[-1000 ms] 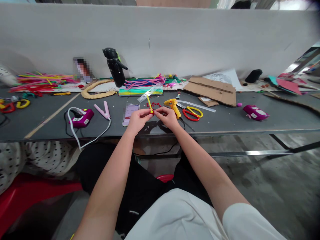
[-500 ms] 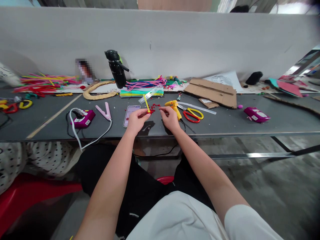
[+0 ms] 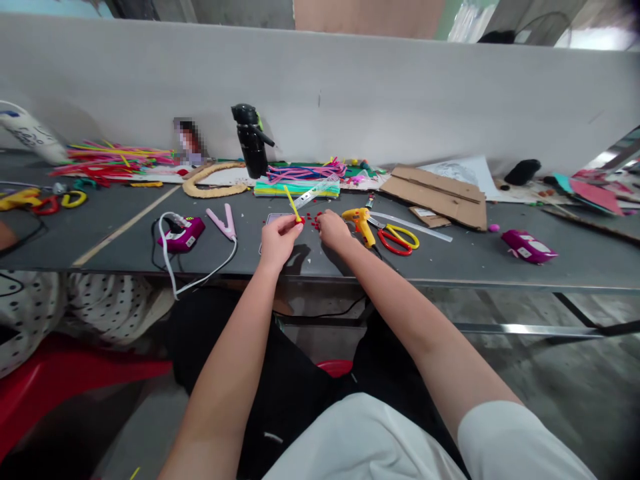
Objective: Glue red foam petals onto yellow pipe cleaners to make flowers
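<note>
My left hand (image 3: pixel 279 241) pinches a yellow pipe cleaner (image 3: pixel 291 202) that stands up at a slant, with red bits (image 3: pixel 300 220) at its lower end by the fingertips. A phone (image 3: pixel 273 218) lies mostly hidden behind that hand. My right hand (image 3: pixel 334 231) is lowered to the table with its fingers bent together beside small scattered red pieces (image 3: pixel 314 219). Whether a piece is between those fingertips is too small to tell. Just right of this hand lies a yellow glue gun (image 3: pixel 361 223), next to scissors with red and yellow handles (image 3: pixel 399 239).
Behind the hands are a clear ruler (image 3: pixel 313 193), pipe cleaner bundles (image 3: pixel 305 171) and a black bottle (image 3: pixel 251 141). Cardboard (image 3: pixel 435 193) lies back right. On the left are a purple power strip (image 3: pixel 184 235), a pink hair straightener (image 3: pixel 223 221) and a curved beige piece (image 3: pixel 193 189).
My right hand has moved left and away from the glue gun, down to the red pieces. My left hand still holds the yellow pipe cleaner. The whole view has shifted slightly.
</note>
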Motion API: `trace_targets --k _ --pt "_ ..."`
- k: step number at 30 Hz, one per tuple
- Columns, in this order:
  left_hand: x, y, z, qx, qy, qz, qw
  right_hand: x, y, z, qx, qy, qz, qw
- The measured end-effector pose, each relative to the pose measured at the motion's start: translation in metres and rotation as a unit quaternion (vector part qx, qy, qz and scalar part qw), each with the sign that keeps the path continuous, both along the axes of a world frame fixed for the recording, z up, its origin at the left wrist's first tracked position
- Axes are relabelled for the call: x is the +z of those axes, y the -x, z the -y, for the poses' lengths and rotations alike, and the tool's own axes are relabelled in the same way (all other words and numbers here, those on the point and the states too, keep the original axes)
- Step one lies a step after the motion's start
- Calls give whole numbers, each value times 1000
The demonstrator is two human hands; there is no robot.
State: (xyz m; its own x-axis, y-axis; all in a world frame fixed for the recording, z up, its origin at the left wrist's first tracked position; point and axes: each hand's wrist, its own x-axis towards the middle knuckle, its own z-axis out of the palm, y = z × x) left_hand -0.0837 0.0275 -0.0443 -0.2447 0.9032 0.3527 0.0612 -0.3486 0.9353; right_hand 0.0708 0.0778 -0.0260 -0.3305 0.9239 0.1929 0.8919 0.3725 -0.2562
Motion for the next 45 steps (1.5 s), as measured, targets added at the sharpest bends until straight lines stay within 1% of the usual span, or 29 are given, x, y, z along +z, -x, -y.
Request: trace_targets --k 3,6,9,12,15,18,20,24,27,31,37,45 --pt "1 0 0 -1 1 -1 1000 -2 2 -5 -13 2 -4 1000" --pt "3 1 1 -4 7 -4 1000 -5 3 -8 -16 1 -33 999" --pt "2 1 0 -7 14 -6 1000 -7 2 -6 -12 -1 -90 996" --pt "1 1 0 -9 22 -4 1000 -10 -2 0 1 2 -177 984" --pt "0 -2 1 -25 38 5 999 -18 -7 9 36 31 -283 958" --pt "0 -7 3 -60 59 20 996 -28 -11 19 75 68 -384 918" --pt "1 -10 5 -86 74 29 993 -33 -14 25 87 81 -438 891" --pt "1 -13 6 -122 97 41 987 -33 -21 32 101 93 -507 851" --pt "0 -13 6 -128 106 42 985 -29 -23 35 112 101 -530 834" --pt "-1 -13 7 -131 113 36 984 -30 -23 35 106 94 -537 831" --pt "0 -15 8 -133 120 31 983 -37 -22 32 65 51 -529 844" --pt "0 -15 9 -132 111 27 985 -38 -23 31 65 38 -505 860"
